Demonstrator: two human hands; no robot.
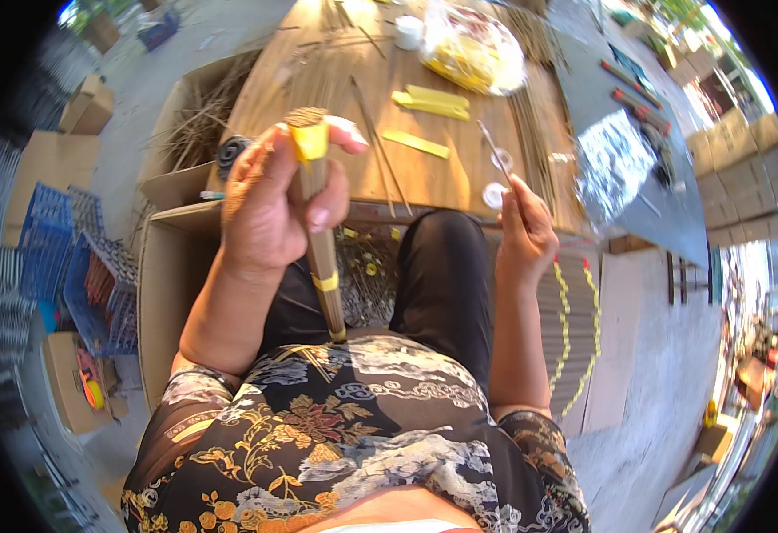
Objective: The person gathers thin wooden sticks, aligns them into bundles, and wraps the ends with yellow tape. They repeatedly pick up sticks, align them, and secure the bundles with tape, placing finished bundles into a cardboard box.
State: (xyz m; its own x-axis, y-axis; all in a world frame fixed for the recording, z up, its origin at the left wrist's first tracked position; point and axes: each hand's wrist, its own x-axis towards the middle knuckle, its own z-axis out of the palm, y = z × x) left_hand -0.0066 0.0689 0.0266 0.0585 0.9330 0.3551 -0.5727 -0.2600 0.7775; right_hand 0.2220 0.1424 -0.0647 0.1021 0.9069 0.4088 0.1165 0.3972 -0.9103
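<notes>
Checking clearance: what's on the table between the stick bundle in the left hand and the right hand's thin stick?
In the head view, yellow strips and loose thin sticks lie on the wooden table between the bundle and thin stick.

Sunlit outdoor workspace: a wooden surface (424, 169) at twelve o'clock, cardboard boxes (171, 266) on grey concrete floor (655, 400), blue plastic crates (51, 240) at nine o'clock.

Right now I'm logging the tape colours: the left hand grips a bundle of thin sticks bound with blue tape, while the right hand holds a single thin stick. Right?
Not quite: the tape is yellow, not blue, as the head view shows. The left hand does grip the bundle of thin sticks, and the right hand holds a single thin stick.
</notes>
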